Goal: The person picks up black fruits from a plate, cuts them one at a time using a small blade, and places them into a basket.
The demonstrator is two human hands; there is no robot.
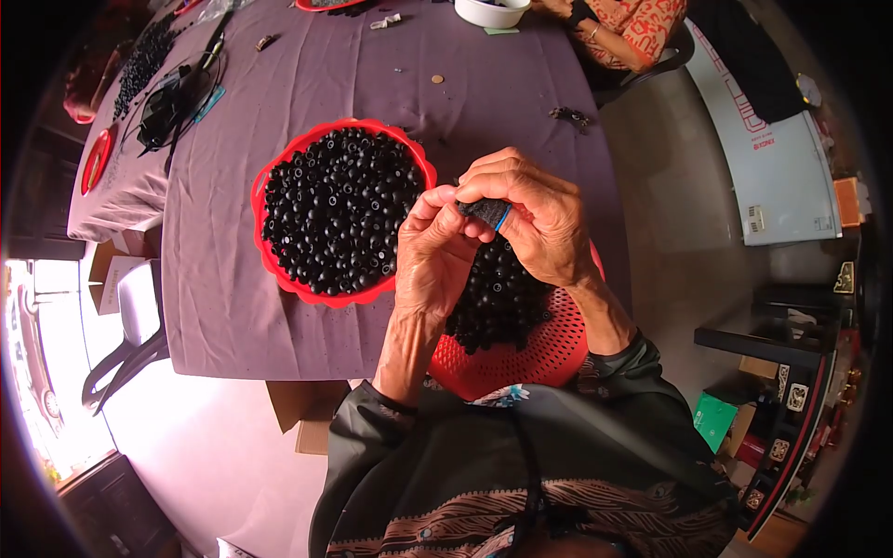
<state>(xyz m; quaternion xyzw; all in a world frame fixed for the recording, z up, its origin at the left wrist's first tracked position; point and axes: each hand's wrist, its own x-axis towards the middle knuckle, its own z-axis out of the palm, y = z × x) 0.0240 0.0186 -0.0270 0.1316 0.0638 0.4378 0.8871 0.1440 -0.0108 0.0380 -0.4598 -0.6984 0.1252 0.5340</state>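
Note:
My left hand [435, 251] and my right hand [535, 219] meet above the table's near right part, fingertips pinched together. What they pinch is too small and hidden to make out. A dark fabric finger sleeve [485, 215] with a blue rim sits on what looks like my right thumb. Left of my hands stands a red scalloped basket [263, 244], heaped with small round black beads or caps [339, 209], several showing a hole. Below my hands a second red perforated basket [498, 367] holds more black pieces [500, 302], partly covered by my hands and wrists.
A purple cloth [219, 307] covers the table. A white bowl [493, 13] stands at the far edge, near another person's arm [619, 58]. Black cord and a dark device [167, 116] lie far left. A white panel [767, 149] and a dark shelf [767, 344] are at right.

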